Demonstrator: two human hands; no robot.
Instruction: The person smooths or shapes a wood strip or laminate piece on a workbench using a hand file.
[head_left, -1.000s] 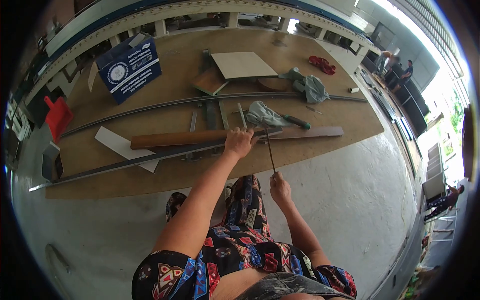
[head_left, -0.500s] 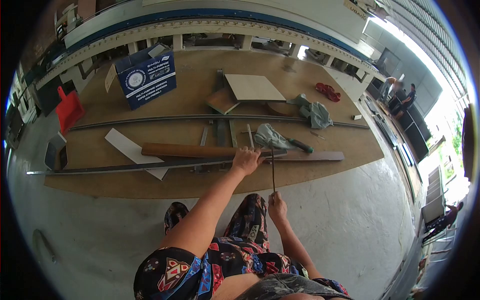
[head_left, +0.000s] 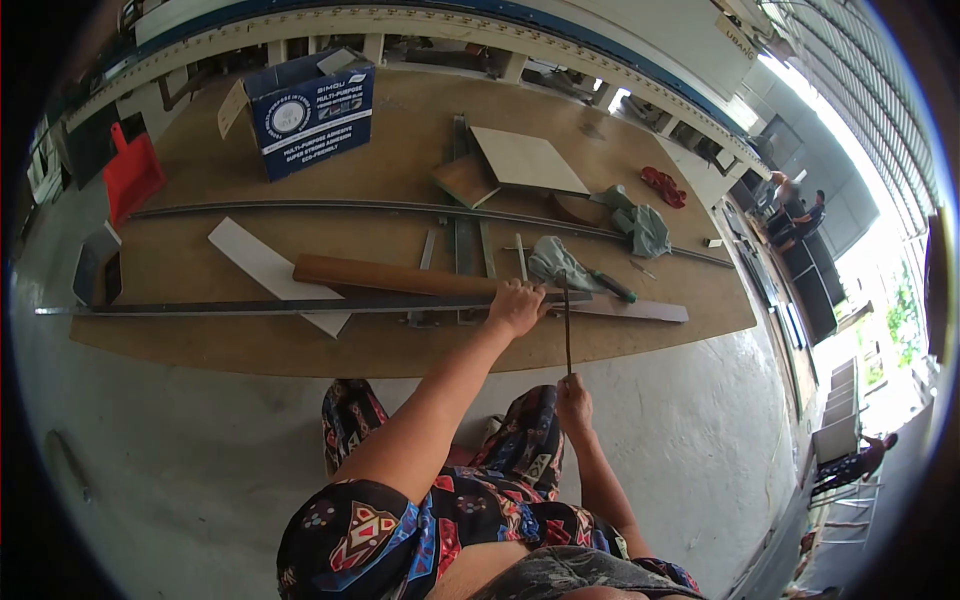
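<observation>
My left hand (head_left: 518,308) is closed over the right part of a long dark metal bar (head_left: 400,304) that lies across the front of the brown board (head_left: 240,343). Closed around the near end of a thin dark rod (head_left: 568,335), my right hand (head_left: 574,402) is just off the board's front edge. The rod's far end reaches the bar beside my left hand. Behind the bar lie a brown wooden strip (head_left: 390,275), a grey-green cloth (head_left: 556,262) and a tool with a green-and-black handle (head_left: 612,287). A white strip (head_left: 262,262) passes under the bar.
A blue box (head_left: 315,125) stands at the back left, near a red dustpan (head_left: 132,180). A pale panel (head_left: 528,160), another cloth (head_left: 640,228), red items (head_left: 663,187) and a long rail (head_left: 350,206) lie farther back. Other people (head_left: 805,215) are at the far right.
The camera view has shifted and tilted slightly. My right hand and the rod's near end sit a little closer to the board. My left hand keeps its hold on the bar.
</observation>
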